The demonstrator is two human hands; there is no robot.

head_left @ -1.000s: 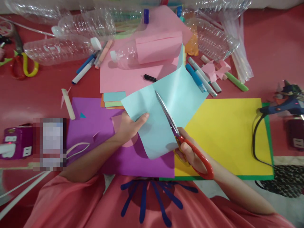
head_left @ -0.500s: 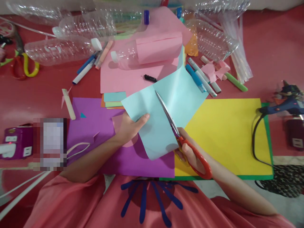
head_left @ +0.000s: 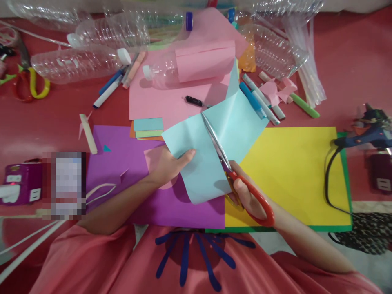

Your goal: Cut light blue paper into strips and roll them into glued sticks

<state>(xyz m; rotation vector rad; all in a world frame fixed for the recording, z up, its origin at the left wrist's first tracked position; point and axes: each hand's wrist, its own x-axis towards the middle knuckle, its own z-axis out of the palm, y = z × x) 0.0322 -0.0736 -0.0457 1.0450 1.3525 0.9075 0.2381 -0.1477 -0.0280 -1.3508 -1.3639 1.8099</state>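
My left hand (head_left: 168, 165) pinches the left edge of a light blue paper sheet (head_left: 199, 171), thumb on top and fingers hidden beneath. In my right hand (head_left: 243, 188) are scissors (head_left: 255, 200) with red and yellow handles. Their metal blades point away from me and to the left, lying across the sheet with the tip close to its far edge. The blades look nearly closed. Under the sheet and my hands lie purple paper (head_left: 196, 218) and yellow paper (head_left: 294, 175). A round-edged pink paper piece (head_left: 150, 159) shows partly beneath my left hand.
A bottle wrapped in pink paper (head_left: 206, 63) lies beyond the sheet, near a black pen (head_left: 193, 101). Markers (head_left: 257, 98) touch the sheet's right side. Clear bottles (head_left: 76, 63) line the back. A blue glue gun (head_left: 364, 136) with a cord sits right.
The light blue sheet and both hands have shifted slightly to the right. The scissor tip has moved a little farther away, toward the sheet's far edge.
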